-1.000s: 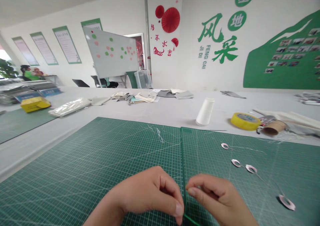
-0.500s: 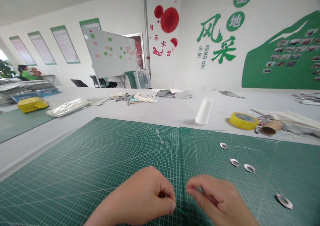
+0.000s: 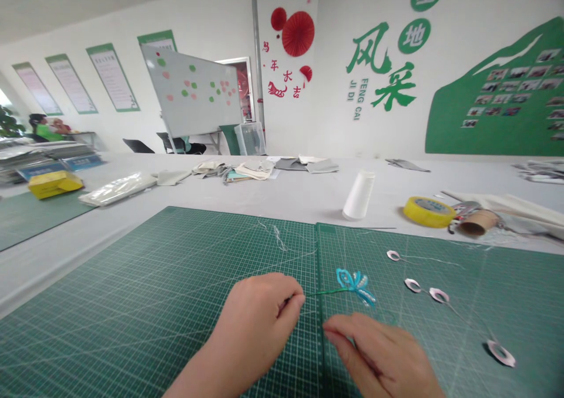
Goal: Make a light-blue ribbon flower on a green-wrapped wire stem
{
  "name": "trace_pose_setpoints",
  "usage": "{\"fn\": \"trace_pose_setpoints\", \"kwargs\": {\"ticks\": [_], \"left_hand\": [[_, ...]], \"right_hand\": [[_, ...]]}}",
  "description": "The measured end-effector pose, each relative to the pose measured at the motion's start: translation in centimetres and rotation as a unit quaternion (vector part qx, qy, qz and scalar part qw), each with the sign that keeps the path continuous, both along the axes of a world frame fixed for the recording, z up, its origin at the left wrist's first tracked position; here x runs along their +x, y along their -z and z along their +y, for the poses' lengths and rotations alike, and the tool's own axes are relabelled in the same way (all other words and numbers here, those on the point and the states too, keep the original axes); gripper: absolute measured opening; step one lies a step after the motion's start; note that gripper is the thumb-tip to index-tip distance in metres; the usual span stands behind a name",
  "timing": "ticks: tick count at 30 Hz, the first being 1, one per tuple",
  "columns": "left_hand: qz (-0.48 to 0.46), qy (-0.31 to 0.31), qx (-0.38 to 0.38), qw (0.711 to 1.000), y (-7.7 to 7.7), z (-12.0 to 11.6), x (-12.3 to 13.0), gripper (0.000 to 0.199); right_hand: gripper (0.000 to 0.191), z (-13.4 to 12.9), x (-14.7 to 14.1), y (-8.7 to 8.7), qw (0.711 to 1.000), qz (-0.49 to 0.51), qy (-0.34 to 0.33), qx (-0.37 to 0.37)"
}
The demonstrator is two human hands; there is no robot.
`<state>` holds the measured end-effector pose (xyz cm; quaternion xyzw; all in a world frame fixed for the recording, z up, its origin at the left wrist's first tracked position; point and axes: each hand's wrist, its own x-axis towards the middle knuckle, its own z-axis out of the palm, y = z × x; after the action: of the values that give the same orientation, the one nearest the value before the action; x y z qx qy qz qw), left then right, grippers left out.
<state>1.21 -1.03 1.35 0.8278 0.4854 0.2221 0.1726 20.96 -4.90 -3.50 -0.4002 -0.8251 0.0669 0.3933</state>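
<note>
A small blue flower (image 3: 355, 285) with looped, beaded-looking petals points to the right, above the cutting mat. Its thin green stem (image 3: 331, 292) runs left into the pinched thumb and forefinger of my left hand (image 3: 264, 313). Just below the flower, my right hand (image 3: 381, 351) is closed in a pinch. What lies between its fingertips is too small to make out. A faint green thread (image 3: 388, 317) shows beside its knuckles. Both hands are over the green gridded cutting mat (image 3: 176, 269).
Several pale oval rings with thin wires, one a ring (image 3: 500, 353), lie on the right mat. Behind stand a white thread cone (image 3: 359, 195), yellow tape roll (image 3: 428, 211) and cardboard tube (image 3: 478, 222). Loose white thread (image 3: 278, 236) lies near the mat's back edge. A person (image 3: 44, 128) sits far left.
My left hand has risen and turned, and the blue flower has come into view beyond its fingertips. My right hand has shifted slightly left and down, still pinched.
</note>
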Motion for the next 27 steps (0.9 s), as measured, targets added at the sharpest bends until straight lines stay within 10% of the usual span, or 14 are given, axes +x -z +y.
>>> {"fn": "trace_pose_setpoints", "kwargs": {"ticks": [27], "left_hand": [[-0.238,0.013,-0.187,0.953,-0.53,-0.05,0.75,0.021]], "right_hand": [[0.015,0.21,-0.17,-0.30,0.999,0.035,0.008,-0.039]]}}
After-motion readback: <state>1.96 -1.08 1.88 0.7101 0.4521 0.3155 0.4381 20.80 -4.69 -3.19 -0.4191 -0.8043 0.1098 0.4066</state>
